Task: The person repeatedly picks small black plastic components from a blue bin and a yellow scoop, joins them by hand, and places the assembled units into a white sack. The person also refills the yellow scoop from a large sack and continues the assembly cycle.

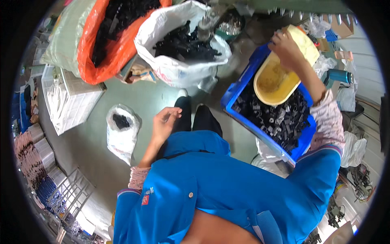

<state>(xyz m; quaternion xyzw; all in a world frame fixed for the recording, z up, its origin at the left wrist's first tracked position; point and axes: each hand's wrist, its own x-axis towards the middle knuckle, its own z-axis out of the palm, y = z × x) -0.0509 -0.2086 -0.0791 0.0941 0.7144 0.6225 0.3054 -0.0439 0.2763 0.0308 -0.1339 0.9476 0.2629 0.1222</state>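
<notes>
My right hand (283, 45) is at the far left rim of an oblong yellow tub (306, 45), its fingers curled. What they hold, if anything, is hidden. The tub lies across a blue crate (237, 90) and has brownish stains or residue inside. Under and around the tub, small black parts (286, 126) fill the crate. My left hand (164, 121) hovers in front of my legs, thumb and fingers drawn together in a pinch. Anything between those fingertips is too small to make out.
Ahead stand a white sack (174, 73) and an orange-lined sack (85, 61), both holding black parts. A small white bag (121, 140) sits on the floor at left, near a white plastic crate (83, 95). A teal bottle (340, 76) is at far right.
</notes>
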